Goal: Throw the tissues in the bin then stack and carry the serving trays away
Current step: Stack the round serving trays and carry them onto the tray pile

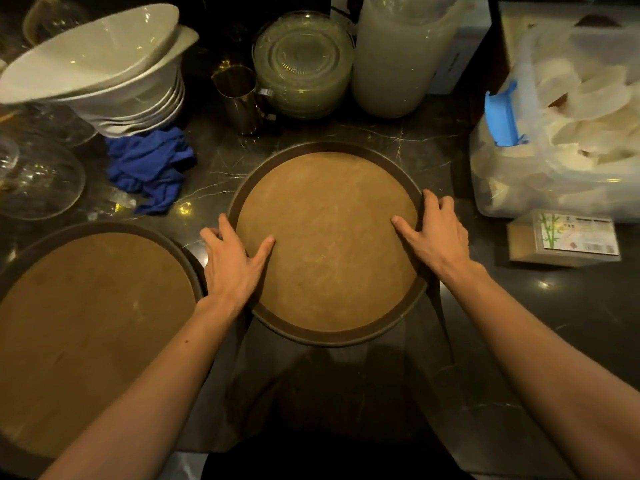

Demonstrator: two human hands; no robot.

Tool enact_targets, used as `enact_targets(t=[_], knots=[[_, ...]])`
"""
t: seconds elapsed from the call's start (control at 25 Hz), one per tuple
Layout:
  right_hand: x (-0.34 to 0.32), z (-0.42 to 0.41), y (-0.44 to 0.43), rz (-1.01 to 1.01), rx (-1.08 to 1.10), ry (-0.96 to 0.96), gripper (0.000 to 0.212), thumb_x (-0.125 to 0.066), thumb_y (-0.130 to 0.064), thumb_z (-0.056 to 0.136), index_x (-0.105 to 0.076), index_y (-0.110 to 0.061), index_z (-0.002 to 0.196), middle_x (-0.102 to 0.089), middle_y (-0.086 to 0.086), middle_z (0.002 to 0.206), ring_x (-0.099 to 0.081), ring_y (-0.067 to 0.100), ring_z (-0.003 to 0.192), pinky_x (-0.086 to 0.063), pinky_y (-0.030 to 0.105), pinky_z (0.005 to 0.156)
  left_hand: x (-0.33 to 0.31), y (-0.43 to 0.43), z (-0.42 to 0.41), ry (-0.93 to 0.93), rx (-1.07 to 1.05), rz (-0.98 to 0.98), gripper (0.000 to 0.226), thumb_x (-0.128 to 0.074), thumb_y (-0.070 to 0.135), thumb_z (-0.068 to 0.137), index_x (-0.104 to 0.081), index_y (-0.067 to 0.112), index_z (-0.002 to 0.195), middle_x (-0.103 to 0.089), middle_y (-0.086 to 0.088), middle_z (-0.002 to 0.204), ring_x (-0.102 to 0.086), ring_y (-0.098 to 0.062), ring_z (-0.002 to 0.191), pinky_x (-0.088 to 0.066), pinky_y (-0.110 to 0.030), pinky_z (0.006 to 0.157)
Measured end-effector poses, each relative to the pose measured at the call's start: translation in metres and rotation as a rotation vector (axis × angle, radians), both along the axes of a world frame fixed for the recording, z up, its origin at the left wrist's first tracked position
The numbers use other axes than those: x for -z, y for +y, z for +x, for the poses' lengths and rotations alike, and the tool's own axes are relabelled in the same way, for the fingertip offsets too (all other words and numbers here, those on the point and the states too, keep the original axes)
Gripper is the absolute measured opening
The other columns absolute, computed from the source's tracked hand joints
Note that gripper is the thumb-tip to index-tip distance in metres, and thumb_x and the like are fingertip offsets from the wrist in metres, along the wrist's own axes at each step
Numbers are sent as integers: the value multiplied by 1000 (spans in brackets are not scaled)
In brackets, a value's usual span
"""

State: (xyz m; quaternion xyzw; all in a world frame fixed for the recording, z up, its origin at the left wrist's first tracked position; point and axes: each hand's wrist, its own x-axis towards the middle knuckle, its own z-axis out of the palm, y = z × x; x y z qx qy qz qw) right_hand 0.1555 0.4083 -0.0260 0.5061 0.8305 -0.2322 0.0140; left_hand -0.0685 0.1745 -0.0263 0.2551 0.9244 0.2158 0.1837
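A round serving tray with a tan non-slip surface and a dark rim sits in the middle of the dark marble counter, its near edge over the counter's front. My left hand grips its left rim, thumb on the tan surface. My right hand grips its right rim the same way. A second, similar tray lies at the lower left, its right edge close to my left hand. No tissues or bin show in view.
Behind the trays stand stacked white bowls, a blue cloth, a steel jug, stacked glass plates and a tall plastic container. Right: a clear storage box and a small packet. Upturned glass bowls sit far left.
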Motion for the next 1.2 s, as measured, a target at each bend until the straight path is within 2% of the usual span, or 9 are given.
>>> enact_targets(t=[0.36, 0.6, 0.8, 0.96, 1.2], knots=[[-25, 24, -28, -1, 33, 214, 82, -63, -60, 84, -32, -15, 146, -42, 15, 133, -53, 32, 114, -46, 42, 89, -27, -30, 7, 56, -53, 135, 105, -67, 67, 74, -21, 14, 151, -32, -17, 137, -48, -37, 121, -45, -46, 94], [-46, 28, -52, 37, 31, 332, 87, -66, -60, 82, -31, -15, 148, -42, 12, 132, -52, 26, 112, -41, 34, 86, -56, -65, 15, 97, -144, 294, 104, -76, 61, 70, -27, 16, 150, -35, -13, 136, -46, -31, 122, -38, -38, 100], [-55, 18, -78, 47, -42, 389, 87, -67, -58, 82, -31, -15, 148, -43, 10, 130, -43, 12, 102, -39, 31, 83, -73, -105, 21, 110, -221, 344, 102, -80, 52, 69, -31, 12, 149, -38, -14, 136, -45, -30, 124, -31, -29, 99], [-57, -3, -117, -12, -99, 440, 87, -70, -55, 80, -33, -17, 148, -42, 6, 128, -42, 12, 106, -39, 31, 88, -75, -161, 27, 91, -330, 338, 105, -80, 51, 70, -27, 10, 151, -36, -13, 141, -44, -30, 128, -35, -35, 105], [-51, -39, -200, -84, -104, 505, 80, -76, -52, 76, -40, -21, 140, -39, -6, 118, -44, 10, 105, -39, 29, 88, -67, -255, 7, 102, -391, 363, 98, -82, 49, 70, -34, 12, 147, -38, -11, 136, -44, -30, 126, -38, -43, 107]])
